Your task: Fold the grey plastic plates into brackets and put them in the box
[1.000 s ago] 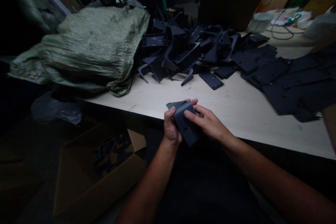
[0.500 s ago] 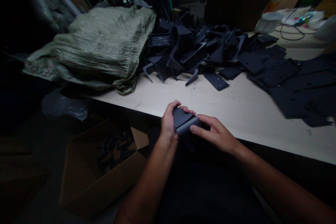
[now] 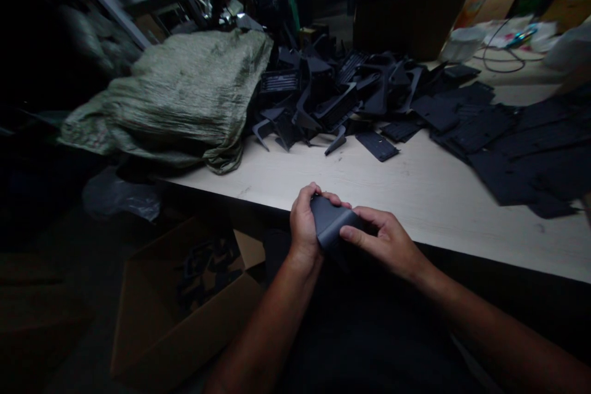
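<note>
Just off the table's front edge, a dark grey plastic part (image 3: pixel 330 221) with a flat face and a rounded edge is held between both hands. My left hand (image 3: pixel 305 221) wraps its left side and far edge, fingers curled over the top. On the right end, my right hand (image 3: pixel 381 237) pinches it with the thumb on the near rounded edge and the fingers behind. The underside of the part is hidden. Beyond the hands, a heap of dark plastic brackets (image 3: pixel 323 86) lies on the table (image 3: pixel 277 178), with a single flat slotted panel (image 3: pixel 377 145) in front of it.
A green woven sack (image 3: pixel 175 92) covers the table's left end. Flat dark panels (image 3: pixel 521 141) are spread at right. Below left stands an open cardboard box (image 3: pixel 184 326) holding dark parts. At the back are a large carton (image 3: pixel 401 12), a plastic tub (image 3: pixel 462 43) and a cable (image 3: pixel 501 68).
The gap line between the part's flat face and rounded edge was plain before; now the two look flush. Both hands keep their grip; the whole view has shifted slightly.
</note>
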Motion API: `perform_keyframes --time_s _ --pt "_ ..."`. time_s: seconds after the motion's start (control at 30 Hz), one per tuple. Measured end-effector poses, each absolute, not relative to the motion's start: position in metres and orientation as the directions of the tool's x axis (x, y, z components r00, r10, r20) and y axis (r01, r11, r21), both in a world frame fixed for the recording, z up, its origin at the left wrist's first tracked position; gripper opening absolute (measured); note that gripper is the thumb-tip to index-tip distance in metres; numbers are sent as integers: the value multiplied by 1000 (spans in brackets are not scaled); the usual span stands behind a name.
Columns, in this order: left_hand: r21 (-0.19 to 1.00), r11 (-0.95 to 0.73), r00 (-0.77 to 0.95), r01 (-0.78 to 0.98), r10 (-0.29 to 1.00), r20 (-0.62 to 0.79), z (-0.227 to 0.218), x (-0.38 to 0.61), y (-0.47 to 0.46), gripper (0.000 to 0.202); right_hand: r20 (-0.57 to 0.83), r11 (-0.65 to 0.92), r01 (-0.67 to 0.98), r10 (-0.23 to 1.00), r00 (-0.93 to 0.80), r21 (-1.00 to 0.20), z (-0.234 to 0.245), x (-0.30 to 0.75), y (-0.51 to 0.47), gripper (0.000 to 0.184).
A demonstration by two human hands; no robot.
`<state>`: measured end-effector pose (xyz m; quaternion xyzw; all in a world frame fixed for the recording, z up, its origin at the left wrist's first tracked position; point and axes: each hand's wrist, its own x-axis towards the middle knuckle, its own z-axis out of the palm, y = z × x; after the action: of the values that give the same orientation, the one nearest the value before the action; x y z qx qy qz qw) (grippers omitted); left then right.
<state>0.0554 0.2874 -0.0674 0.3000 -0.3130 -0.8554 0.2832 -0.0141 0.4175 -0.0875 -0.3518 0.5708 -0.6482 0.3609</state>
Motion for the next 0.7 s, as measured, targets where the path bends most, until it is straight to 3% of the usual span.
perform_keyframes --time_s 0.17,0.37,0.7 --pt "788 -521 -664 327 -720 -201 -59 57 301 23 164 -155 -65 -796 -582 -986 -89 -3 426 49" --pt "829 -484 -723 281 -674 -148 -47 65 312 23 200 -179 -104 -683 -703 -978 -95 16 436 55" --pt "808 -480 -651 342 -741 -165 -48 65 323 24 255 -187 -179 -806 -534 -966 -89 -7 454 44"
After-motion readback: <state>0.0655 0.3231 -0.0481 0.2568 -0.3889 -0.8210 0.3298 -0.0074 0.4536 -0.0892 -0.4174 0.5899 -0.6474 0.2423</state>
